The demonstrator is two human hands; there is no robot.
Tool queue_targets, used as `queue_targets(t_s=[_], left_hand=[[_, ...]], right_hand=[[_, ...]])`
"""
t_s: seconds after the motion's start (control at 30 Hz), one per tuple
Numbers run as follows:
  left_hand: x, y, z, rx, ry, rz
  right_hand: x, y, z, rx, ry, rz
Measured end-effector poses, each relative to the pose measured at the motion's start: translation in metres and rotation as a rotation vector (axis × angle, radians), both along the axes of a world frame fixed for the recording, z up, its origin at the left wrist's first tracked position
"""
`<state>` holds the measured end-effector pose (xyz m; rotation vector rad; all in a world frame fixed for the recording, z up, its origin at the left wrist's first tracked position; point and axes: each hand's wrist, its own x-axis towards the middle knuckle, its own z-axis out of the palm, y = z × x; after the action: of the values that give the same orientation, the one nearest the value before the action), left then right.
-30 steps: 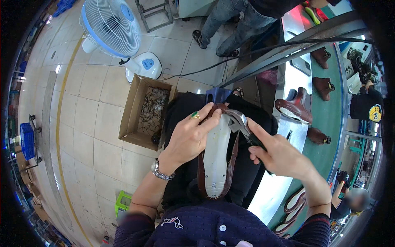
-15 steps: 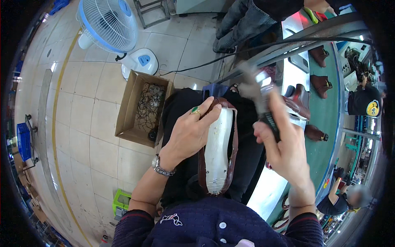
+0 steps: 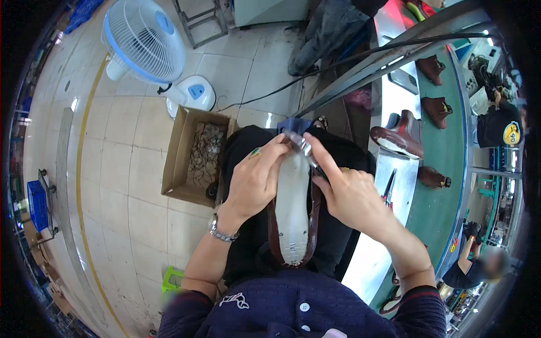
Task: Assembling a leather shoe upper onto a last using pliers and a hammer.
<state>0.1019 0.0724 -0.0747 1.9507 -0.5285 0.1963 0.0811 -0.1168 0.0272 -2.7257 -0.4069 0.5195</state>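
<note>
A brown leather shoe upper (image 3: pixel 274 239) lies sole up on my lap, wrapped round a form with a white insole (image 3: pixel 293 191). Its far end is partly hidden behind my fingers. My left hand (image 3: pixel 256 179), with a green-stoned ring and a watch, grips the leather edge at that far end. In my right hand (image 3: pixel 352 194) are lasting pincers (image 3: pixel 305 147) with a metal head and dark handle. Their head meets the far end of the shoe, close to my left fingertips; the jaws are too blurred to make out.
To the left stands a cardboard box (image 3: pixel 176 163) of tangled scraps, with a fan (image 3: pixel 145 42) beyond it. On the right, a metal ledge (image 3: pixel 372 248) holds scissors (image 3: pixel 389 186) and a brown boot (image 3: pixel 403 135). Further boots sit on the green belt (image 3: pixel 437 211).
My right hand has brought the pincers down and left from raised beside the shoe to its far end. My left hand keeps hold there. Scissors now show on the ledge.
</note>
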Motion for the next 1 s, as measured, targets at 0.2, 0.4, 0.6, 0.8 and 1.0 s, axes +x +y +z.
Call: queue_targets(t_s=[0.2, 0.4, 0.6, 0.8, 1.0], left_hand=[[-0.014, 0.002, 0.014, -0.143, 0.270, 0.109], [-0.015, -0.003, 0.008, -0.263, 0.362, 0.104], [-0.012, 0.002, 0.007, -0.329, 0.525, 0.012], [-0.067, 0.030, 0.012, -0.613, 1.271, -0.086], [-0.082, 0.007, 0.015, -0.609, 1.387, 0.062]], right_hand=[[-0.002, 0.007, 0.016, 0.269, -0.220, -0.066], [-0.015, -0.006, -0.003, -0.013, -0.016, 0.020], [-0.131, -0.069, -0.031, 0.486, -0.082, -0.860], [-0.259, -0.138, -0.077, -0.193, -0.252, -1.227], [-0.325, -0.164, -0.123, -0.279, -0.146, -1.309]])
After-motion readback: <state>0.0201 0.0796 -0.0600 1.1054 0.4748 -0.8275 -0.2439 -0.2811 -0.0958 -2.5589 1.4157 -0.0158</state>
